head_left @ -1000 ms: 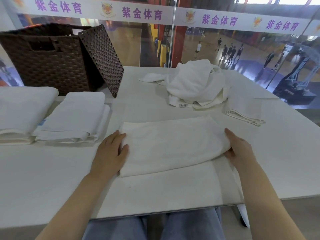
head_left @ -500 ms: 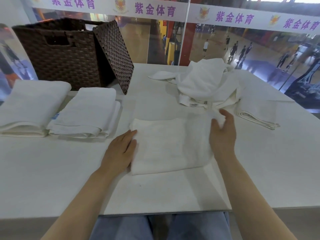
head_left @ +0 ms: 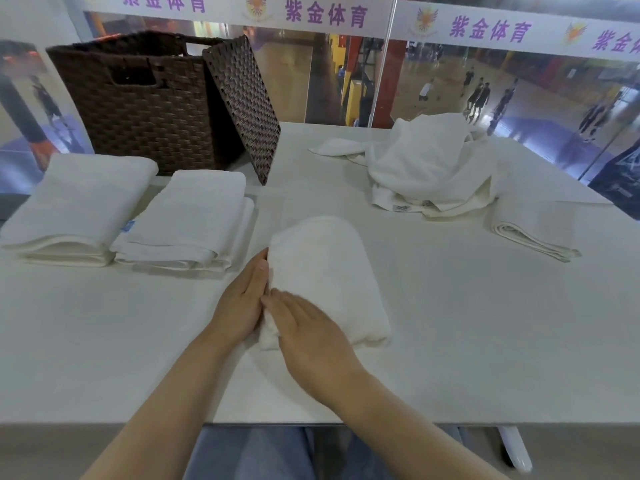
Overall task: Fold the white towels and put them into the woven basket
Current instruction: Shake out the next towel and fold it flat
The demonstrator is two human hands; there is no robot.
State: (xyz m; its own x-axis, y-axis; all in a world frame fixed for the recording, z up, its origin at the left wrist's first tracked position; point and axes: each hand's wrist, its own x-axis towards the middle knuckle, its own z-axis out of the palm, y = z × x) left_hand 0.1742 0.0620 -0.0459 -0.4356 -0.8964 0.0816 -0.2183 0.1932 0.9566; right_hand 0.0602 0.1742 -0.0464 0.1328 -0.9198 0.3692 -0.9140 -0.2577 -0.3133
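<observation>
Head camera: both hands meet at the left edge of a folded white terry towel on the pale table. The left hand, fingers straight, braces that edge; the right hand lies flat on top, apparently pressing the fold down (no pinching visible). Beyond the hands, the dark brown woven basket waits; unfolded white towels are heaped to the right.

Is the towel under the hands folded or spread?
Folded: the towel is a compact doubled rectangle, both hands resting at its left edge.
</observation>
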